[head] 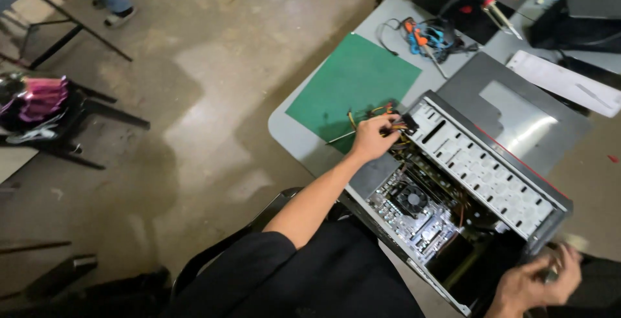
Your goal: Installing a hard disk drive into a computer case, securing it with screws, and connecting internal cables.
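Two hands on an open computer case

Left hand [372, 138] grips cables [402, 124] at the case [479, 169] edge; right hand [537, 282], blurred, seems to hold its near corner, beside a green mat [352, 85].

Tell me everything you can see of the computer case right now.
The computer case is a grey metal desktop box lying open on the table, set at a slant to the table edge. Inside show a motherboard with a black fan and a perforated pale drive bay. Its side panel lies flat just beyond it. The left hand grips a bundle of coloured wires at the case's far corner; the right hand rests at its near end, blurred, so what it holds is unclear.
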